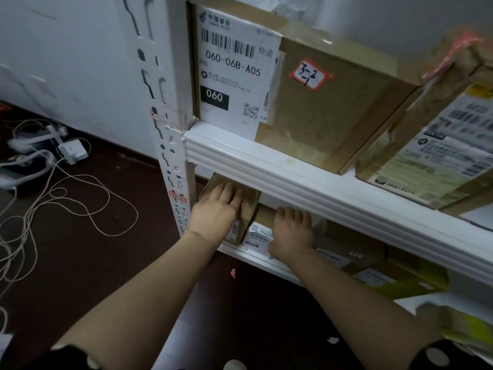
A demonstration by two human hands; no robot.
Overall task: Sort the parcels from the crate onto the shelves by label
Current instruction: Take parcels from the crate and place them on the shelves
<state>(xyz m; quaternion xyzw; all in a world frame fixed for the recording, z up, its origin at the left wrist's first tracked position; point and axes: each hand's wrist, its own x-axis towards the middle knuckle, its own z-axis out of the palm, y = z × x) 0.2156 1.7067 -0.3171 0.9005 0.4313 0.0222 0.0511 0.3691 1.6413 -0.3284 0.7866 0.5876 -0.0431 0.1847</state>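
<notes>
Hands on two parcels at the left end of the lower shelf

Both arms reach under the white front beam [293, 177] of the upper shelf and into the lower shelf [256, 256].

The left hand [216, 212] lies palm down on a small brown box [249, 206] that stands just beside the white upright post [170, 102]. Its fingers [229, 194] are straight and close together, flat on the top of the box, gripping nothing.

The right hand [292, 233] rests on a flat brown parcel [264, 214] touching the small box on its right. This parcel bears a white printed label [257, 236] facing the shelf's front edge. The right fingers [293, 216] are stretched forward over the parcel, slightly spread; the thumb is hidden, so I cannot tell if it hooks the edge.

Further right on the lower shelf lie more brown parcels [354, 247] with labels and a yellow-green packet [416, 284], blurred.

On the upper shelf a large cardboard box [333, 116] sits at the left end, with a shipping label [232, 73] reading 060-06B-A05 and a red-edged sticker [309, 74] handwritten 3-2-1. Beside it lies a taped parcel [440, 145] with pink tape at its corner.

Left of the rack, white cables [80, 198] and plug adapters sprawl on the dark floor [93, 263].
</notes>
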